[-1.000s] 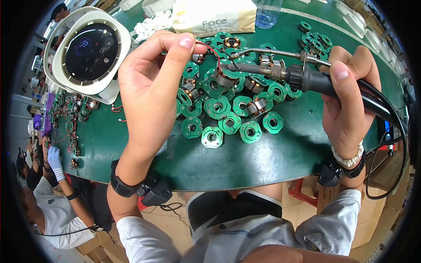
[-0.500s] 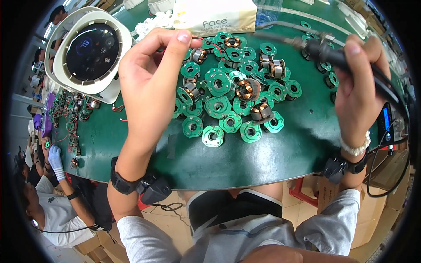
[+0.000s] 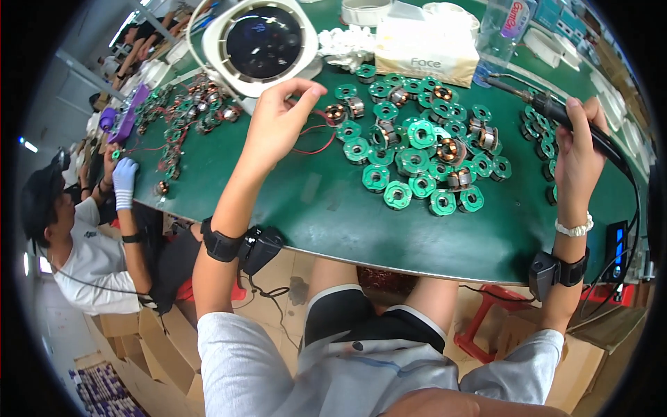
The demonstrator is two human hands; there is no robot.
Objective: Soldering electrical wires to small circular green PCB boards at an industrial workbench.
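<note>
Good work called for keeping the soldering iron (image 3: 549,108), gripped by fingers of the right hand (image 3: 582,142) above the tabletop (image 3: 333,215) near the green circuit boards (image 3: 431,139), clear of the left hand (image 3: 278,121), whose grip I couldn't tell.

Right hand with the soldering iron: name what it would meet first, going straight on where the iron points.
Probably the tissue pack. The soldering iron in the right hand visually overlaps the bottle near its base, though; depth is unclear, so the bottle might come first.
</note>
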